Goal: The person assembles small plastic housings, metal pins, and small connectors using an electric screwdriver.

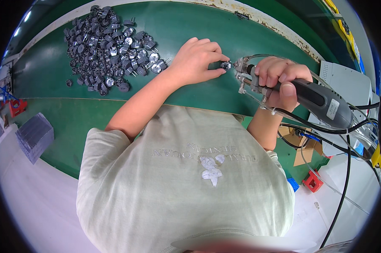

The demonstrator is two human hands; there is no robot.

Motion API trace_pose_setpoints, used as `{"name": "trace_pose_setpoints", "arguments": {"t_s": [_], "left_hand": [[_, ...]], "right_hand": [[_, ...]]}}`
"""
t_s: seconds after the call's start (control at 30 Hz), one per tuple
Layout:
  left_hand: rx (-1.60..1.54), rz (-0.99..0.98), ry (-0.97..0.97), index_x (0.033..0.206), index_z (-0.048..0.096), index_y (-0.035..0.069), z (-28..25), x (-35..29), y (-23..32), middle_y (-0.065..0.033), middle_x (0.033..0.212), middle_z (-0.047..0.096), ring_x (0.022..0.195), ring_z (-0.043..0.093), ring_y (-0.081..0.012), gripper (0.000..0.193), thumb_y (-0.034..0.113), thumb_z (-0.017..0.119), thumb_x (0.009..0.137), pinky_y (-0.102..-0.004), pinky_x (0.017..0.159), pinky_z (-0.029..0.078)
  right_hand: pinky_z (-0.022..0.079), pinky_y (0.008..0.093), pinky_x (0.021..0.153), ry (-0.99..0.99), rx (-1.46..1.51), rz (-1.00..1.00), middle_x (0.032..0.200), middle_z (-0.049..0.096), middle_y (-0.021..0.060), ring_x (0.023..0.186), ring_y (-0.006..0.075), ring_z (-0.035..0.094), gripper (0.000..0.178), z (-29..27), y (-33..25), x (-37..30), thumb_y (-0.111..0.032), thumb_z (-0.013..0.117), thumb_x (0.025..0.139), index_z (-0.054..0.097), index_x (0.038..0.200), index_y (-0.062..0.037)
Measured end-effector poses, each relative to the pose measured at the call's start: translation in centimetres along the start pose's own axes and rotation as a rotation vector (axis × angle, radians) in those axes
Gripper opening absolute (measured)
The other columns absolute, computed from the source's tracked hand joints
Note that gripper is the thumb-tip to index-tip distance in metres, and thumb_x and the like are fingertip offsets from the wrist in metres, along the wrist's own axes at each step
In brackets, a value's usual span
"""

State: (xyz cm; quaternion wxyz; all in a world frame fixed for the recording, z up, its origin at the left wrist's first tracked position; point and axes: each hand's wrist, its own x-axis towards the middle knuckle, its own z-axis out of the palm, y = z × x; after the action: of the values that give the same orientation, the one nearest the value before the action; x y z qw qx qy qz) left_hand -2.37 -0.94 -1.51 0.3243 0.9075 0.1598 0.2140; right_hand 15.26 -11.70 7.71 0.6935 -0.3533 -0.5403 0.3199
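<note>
My left hand (201, 59) pinches a small round plug part (226, 65), dark with shiny metal, between thumb and fingers just above the green worktop (190, 25). From the right, my right hand (283, 80) is wrapped round a dark grey powered screwdriver (325, 103), held nearly level. Its metal nose (243, 69), fitted with thin tubes, points left at the part; whether the tip touches it is too small to tell. Left of my left hand lies a large heap of similar plug parts (108, 46), dark grey and round, several showing metal pins or shiny faces.
A pale grey machine case (346, 80) stands at the right end of the worktop. Black cables (346, 181) and clear tubing trail from the screwdriver. Below are an open cardboard box (308, 147), a red holder (312, 181) and, at left, a grey ridged stack (35, 137).
</note>
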Motion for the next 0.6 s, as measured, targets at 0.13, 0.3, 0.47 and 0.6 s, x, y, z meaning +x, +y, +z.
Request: {"name": "trace_pose_setpoints", "arguments": {"t_s": [0.13, 0.3, 0.47, 0.6], "left_hand": [[-0.006, 0.004, 0.000, 0.098, 0.075, 0.016, 0.1, 0.0, -0.1, 0.0024, 0.086, 0.060, 0.083, 0.057, -0.0175, 0.027, 0.027, 0.079, 0.073, -0.0323, 0.072, 0.038], [-0.007, -0.007, -0.011, 0.098, 0.075, 0.016, 0.0, 0.0, 0.0, 0.0025, 0.086, 0.060, 0.083, 0.057, -0.0175, 0.027, 0.027, 0.079, 0.073, -0.0321, 0.073, 0.038], [-0.003, 0.014, -0.004, 0.097, 0.075, 0.017, 0.0, 0.1, -0.1, 0.0033, 0.086, 0.060, 0.083, 0.056, -0.0172, 0.026, 0.026, 0.078, 0.073, -0.0320, 0.073, 0.038], [-0.004, -0.006, -0.026, 0.097, 0.075, 0.016, 0.0, 0.3, 0.0, 0.0037, 0.087, 0.061, 0.084, 0.057, -0.0172, 0.026, 0.026, 0.078, 0.074, -0.0324, 0.072, 0.037]], "right_hand": [[0.050, 0.0357, 0.054, 0.114, 0.081, -0.036, 0.062, 0.054, 0.0083, 0.051, 0.0177, 0.051, 0.027, 0.9, 0.3, 0.0, -0.016, 0.076, 0.083, 0.052, 0.083, -0.0030], [0.049, 0.0347, 0.053, 0.083, 0.081, -0.052, 0.062, 0.055, 0.0083, 0.051, 0.0173, 0.050, 0.025, 0.7, 0.6, 0.0, -0.013, 0.074, 0.084, 0.051, 0.085, -0.0028], [0.048, 0.0335, 0.052, 0.066, 0.065, -0.045, 0.063, 0.055, 0.0082, 0.051, 0.0168, 0.050, 0.021, 1.0, 0.8, 0.4, -0.008, 0.070, 0.086, 0.050, 0.084, -0.0023], [0.049, 0.0318, 0.053, 0.025, 0.019, -0.051, 0.063, 0.055, 0.0080, 0.052, 0.0149, 0.052, 0.018, 0.9, 1.2, 0.8, 0.000, 0.066, 0.085, 0.048, 0.082, -0.0018]]}}
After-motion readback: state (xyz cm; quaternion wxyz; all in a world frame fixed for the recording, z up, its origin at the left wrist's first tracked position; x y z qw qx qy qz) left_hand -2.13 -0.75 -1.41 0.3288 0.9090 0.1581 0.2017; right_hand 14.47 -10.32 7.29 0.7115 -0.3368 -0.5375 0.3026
